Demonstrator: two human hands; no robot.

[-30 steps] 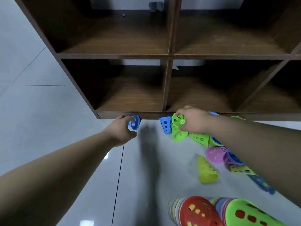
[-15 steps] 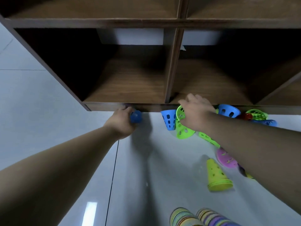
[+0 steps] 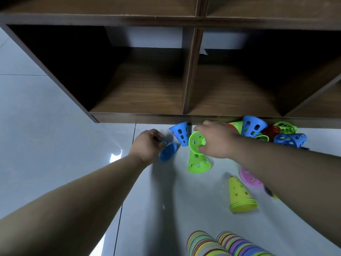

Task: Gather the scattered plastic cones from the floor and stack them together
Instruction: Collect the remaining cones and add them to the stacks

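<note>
Since a moment ago, my left hand (image 3: 147, 145) has tipped its blue perforated plastic cone (image 3: 167, 151) floorward, fingers closed round it. Right fingers (image 3: 203, 148) clasp a green perforated plastic cone (image 3: 196, 141); light, stiff, best pinched at the rim.

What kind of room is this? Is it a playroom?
Probably a playroom or classroom, though I can't be sure. A wooden cubby shelf stands on a shiny tiled floor, colourful plastic cones lie scattered at its foot, and striped cone stacks lie nearby.
</note>
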